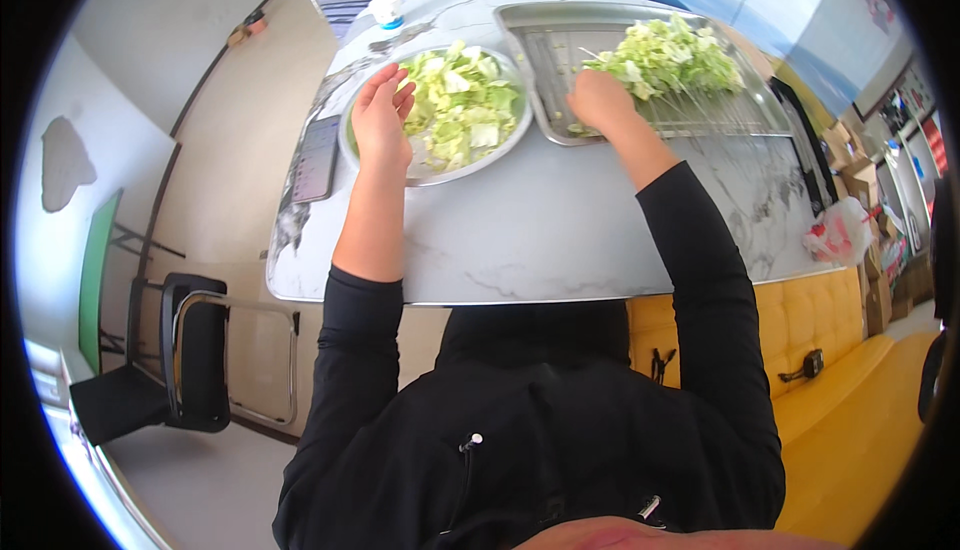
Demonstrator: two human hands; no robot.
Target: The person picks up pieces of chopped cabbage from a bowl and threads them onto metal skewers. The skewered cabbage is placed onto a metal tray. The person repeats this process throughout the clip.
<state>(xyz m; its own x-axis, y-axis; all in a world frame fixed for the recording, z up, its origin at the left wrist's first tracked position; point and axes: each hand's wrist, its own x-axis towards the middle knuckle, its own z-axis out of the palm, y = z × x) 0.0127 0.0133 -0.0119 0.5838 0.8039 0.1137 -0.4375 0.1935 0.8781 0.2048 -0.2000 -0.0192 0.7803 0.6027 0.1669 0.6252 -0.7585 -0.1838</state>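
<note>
My left hand (384, 111) is raised at the left rim of a round metal bowl (442, 177), its fingers apart and nothing seen in it. Torn lettuce leaves (459, 111) lie in that bowl. At the left part of a rectangular steel tray (555, 130), my right hand (602, 100) is bent with its fingers turned down and away; what they touch is hidden. Beside and beyond it, a heap of lettuce (667, 61) fills the tray's right part, and small leaf bits lie on the tray's floor.
A smartphone (316, 160) lies on the marbled table (525, 235) left of the bowl. Behind stands a white and blue cup-like container (387, 10). A plastic bag (840, 233) is at the right edge, near a yellow padded bench (817, 302). A black chair (196, 355) stands at lower left.
</note>
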